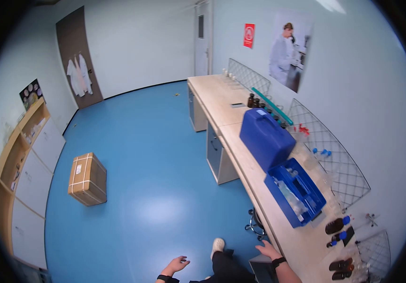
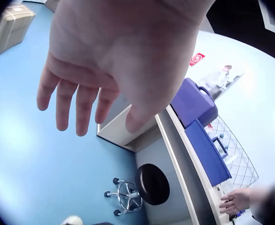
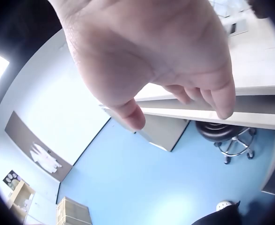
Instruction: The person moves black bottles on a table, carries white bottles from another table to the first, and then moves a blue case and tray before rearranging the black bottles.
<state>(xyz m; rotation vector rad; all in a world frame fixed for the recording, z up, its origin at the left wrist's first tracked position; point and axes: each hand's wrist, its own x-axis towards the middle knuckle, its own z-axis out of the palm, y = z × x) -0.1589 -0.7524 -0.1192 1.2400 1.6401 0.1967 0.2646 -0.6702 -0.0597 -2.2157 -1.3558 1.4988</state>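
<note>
My left hand [image 1: 176, 264] hangs free over the blue floor, fingers spread and holding nothing; the left wrist view shows its open palm [image 2: 104, 65]. My right hand [image 1: 267, 248] reaches to the front edge of the long wooden bench [image 1: 259, 188] with relaxed fingers and holds nothing. The left wrist view shows the right hand [image 2: 235, 202] lying on the bench top. In the right wrist view the palm [image 3: 151, 61] hovers by the bench edge. A black swivel stool [image 1: 255, 221] stands under the bench just ahead of the right hand.
On the bench stand a blue jerrycan [image 1: 265, 137], a blue open crate [image 1: 296, 191] and amber bottles [image 1: 337, 225]. Wire racks [image 1: 335, 160] line the wall. A strapped cardboard box [image 1: 87, 179] sits on the floor at left, near wooden shelves [image 1: 19, 155].
</note>
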